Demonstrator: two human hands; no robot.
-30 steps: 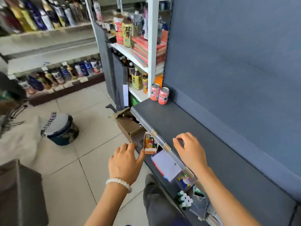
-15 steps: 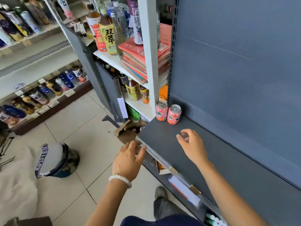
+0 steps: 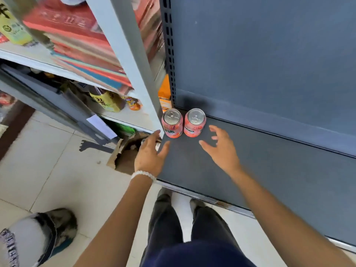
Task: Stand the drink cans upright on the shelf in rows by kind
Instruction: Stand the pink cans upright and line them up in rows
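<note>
Two pink drink cans stand upright side by side in the far left corner of the dark grey shelf [image 3: 269, 170]: the left can [image 3: 172, 124] and the right can [image 3: 195, 123]. My left hand [image 3: 151, 154] hovers at the shelf's left edge, above a cardboard box, fingers spread and holding nothing. My right hand [image 3: 221, 149] hangs over the shelf just in front of and to the right of the right can, fingers spread, apart from it and holding nothing.
A torn cardboard box [image 3: 127, 153] sits on the tiled floor below the shelf's left end. A white upright post [image 3: 127, 54] borders the shelf, with bottles and stacked red packs behind it. A round stool [image 3: 36, 237] stands at lower left. My legs are against the shelf front.
The view has moved closer to the shelf corner. Both hands have moved forward toward the two pink cans, and their fingers have spread wider.
</note>
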